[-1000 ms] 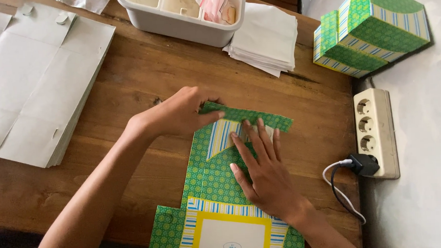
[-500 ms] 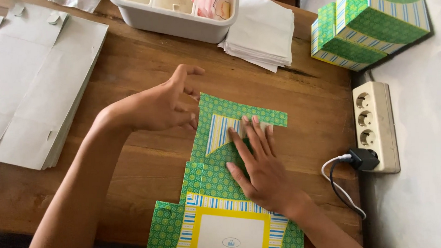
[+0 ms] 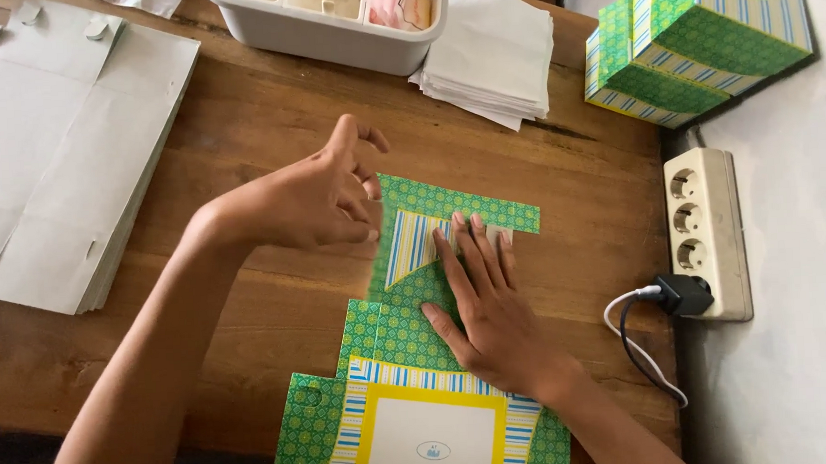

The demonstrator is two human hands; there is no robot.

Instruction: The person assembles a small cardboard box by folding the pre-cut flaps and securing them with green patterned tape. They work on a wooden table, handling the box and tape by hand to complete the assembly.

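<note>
A flat green patterned cardboard box blank (image 3: 408, 334) with blue-striped and yellow trim lies on the wooden table (image 3: 242, 147). My right hand (image 3: 476, 299) presses flat on it, fingers spread over a folded striped flap (image 3: 413, 241). My left hand (image 3: 314, 199) hovers just left of that flap, fingers loosely curled and holding nothing, its fingertips close to the flap's edge.
A stack of flat grey cardboard blanks (image 3: 57, 155) lies at the left. A white plastic tray (image 3: 330, 22) and a pile of white paper sheets (image 3: 498, 57) sit at the back. Folded green boxes (image 3: 693, 43) stand at the right, above a power strip (image 3: 705, 233) with a black plug (image 3: 680, 295).
My left hand has lifted off the top edge of the blank and drawn back to the left, fingers loosening. My right hand stays pressed on the folded flap.
</note>
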